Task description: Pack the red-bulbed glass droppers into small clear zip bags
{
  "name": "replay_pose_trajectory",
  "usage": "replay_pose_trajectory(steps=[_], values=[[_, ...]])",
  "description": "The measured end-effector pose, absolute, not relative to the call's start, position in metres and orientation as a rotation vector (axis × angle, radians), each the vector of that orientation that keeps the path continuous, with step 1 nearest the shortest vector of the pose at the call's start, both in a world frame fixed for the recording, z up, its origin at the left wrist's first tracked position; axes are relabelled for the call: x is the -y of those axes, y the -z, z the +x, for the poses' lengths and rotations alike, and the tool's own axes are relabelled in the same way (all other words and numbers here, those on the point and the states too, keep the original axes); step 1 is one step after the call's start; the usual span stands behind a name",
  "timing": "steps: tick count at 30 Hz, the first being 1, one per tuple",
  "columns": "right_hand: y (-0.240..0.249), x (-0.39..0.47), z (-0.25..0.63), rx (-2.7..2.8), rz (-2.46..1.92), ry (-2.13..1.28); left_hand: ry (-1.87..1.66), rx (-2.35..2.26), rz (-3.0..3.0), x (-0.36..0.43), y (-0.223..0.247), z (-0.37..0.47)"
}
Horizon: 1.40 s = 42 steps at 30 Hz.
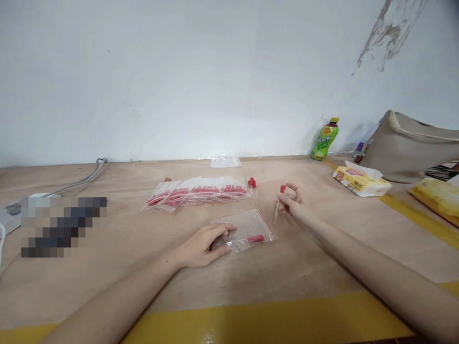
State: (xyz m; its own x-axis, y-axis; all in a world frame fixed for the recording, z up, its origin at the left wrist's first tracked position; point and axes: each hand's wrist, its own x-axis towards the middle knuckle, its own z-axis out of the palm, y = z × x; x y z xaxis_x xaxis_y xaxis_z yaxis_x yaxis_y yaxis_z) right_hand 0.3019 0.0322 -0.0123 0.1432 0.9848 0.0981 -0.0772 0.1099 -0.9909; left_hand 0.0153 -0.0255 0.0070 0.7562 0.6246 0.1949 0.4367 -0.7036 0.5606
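Note:
A clear zip bag (247, 222) lies on the table in front of me, with one red-bulbed dropper (256, 238) in or on it; I cannot tell which. My left hand (208, 243) holds the bag at its left side, index finger and thumb resting on the plastic. To the right of the bag, my right hand (292, 200) pinches another dropper (282, 189), red bulb up and thin tip slanting down, just off the bag's edge. A few loose droppers (252, 183) lie behind the bag.
Filled zip bags of red-bulbed droppers (204, 190) overlap in a row at the back. Flat bags (225, 162) lie by the wall. On the right stand a green bottle (324, 139), a tissue pack (360, 180) and a beige bag (409, 143). Cables (82, 180) and a blurred-out object (64, 229) are left.

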Motion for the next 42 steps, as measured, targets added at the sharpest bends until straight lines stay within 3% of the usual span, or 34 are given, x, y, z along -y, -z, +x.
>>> replay_pose_trajectory(steps=[6, 12, 16, 21, 27, 34, 39, 42], values=[[0.019, -0.011, 0.285, 1.110, -1.094, -1.070, -0.518, -0.817, 2.458, 0.026, -0.007, 0.015], [0.017, 0.001, 0.281, 0.975, -1.056, -1.388, -0.509, -0.808, 2.492, 0.026, -0.003, 0.013], [0.015, 0.003, 0.294, 1.233, -1.168, -1.467, -0.499, -0.843, 2.511, 0.025, -0.001, 0.013], [0.010, -0.001, 0.310, 1.972, -1.241, -1.098, -0.515, -0.830, 2.516, 0.024, -0.001, 0.013], [0.014, 0.001, 0.303, 2.212, -1.037, -0.887, -0.504, -0.833, 2.523, 0.024, -0.001, 0.012], [0.027, -0.002, 0.292, 2.107, -1.069, -0.823, -0.506, -0.830, 2.558, 0.024, 0.000, 0.013], [0.012, -0.014, 0.301, 2.014, -1.093, -1.192, -0.564, -0.814, 2.581, 0.024, -0.001, 0.013], [0.010, -0.037, 0.304, 1.704, -1.359, -1.191, -0.575, -0.801, 2.563, 0.025, -0.002, 0.013]])
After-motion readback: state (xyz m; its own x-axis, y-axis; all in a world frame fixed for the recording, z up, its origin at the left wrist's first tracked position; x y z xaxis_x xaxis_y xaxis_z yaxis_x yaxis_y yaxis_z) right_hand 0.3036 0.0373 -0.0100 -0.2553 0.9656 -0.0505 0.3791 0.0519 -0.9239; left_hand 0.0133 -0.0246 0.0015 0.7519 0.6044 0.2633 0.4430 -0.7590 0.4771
